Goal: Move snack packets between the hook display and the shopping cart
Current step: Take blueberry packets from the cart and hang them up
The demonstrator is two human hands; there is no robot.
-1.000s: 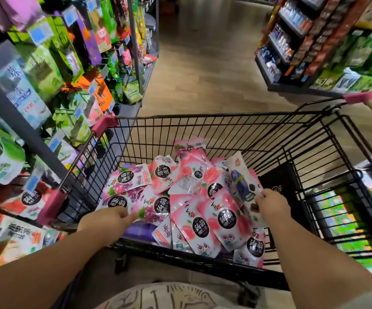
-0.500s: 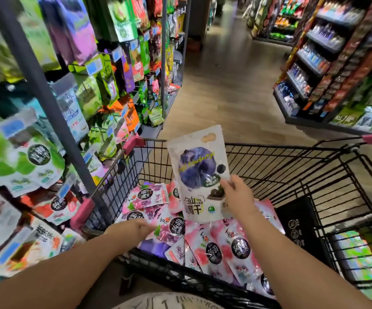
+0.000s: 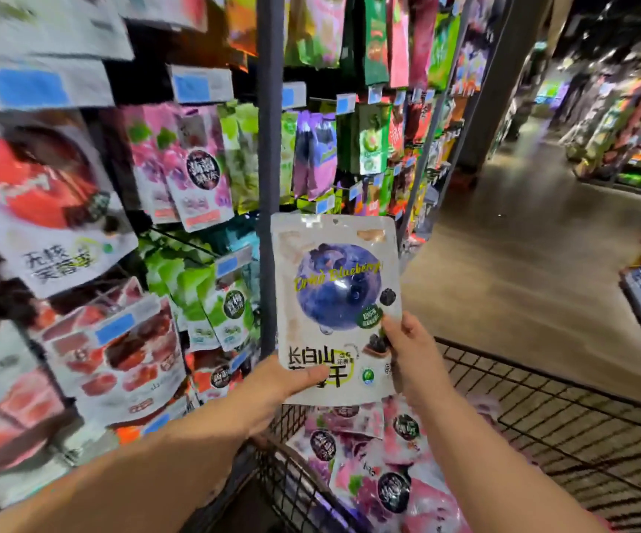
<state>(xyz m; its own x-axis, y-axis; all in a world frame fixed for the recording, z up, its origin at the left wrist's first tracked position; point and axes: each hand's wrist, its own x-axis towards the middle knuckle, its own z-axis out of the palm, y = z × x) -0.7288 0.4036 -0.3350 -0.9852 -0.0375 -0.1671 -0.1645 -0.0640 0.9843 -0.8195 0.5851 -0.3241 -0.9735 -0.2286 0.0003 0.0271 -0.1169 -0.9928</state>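
Head view: both hands hold one blueberry packet (image 3: 334, 298) upright above the near end of the shopping cart (image 3: 564, 425). The left hand (image 3: 272, 390) grips the packet's lower left corner, with the thumb laid across the printed front and the other fingers hidden behind the packet. The right hand (image 3: 415, 359) pinches the lower right edge, thumb on the front and fingers curled behind. The packet faces the camera, its top edge well above both hands, and it overlaps the grey post (image 3: 270, 148) of the hook display (image 3: 180, 167). The hook display stands left of and beyond the left hand, with packets hanging in rows. Below both hands, pink packets (image 3: 388, 478) lie piled in the cart. The cart's black wire wall runs to the right of the right hand.
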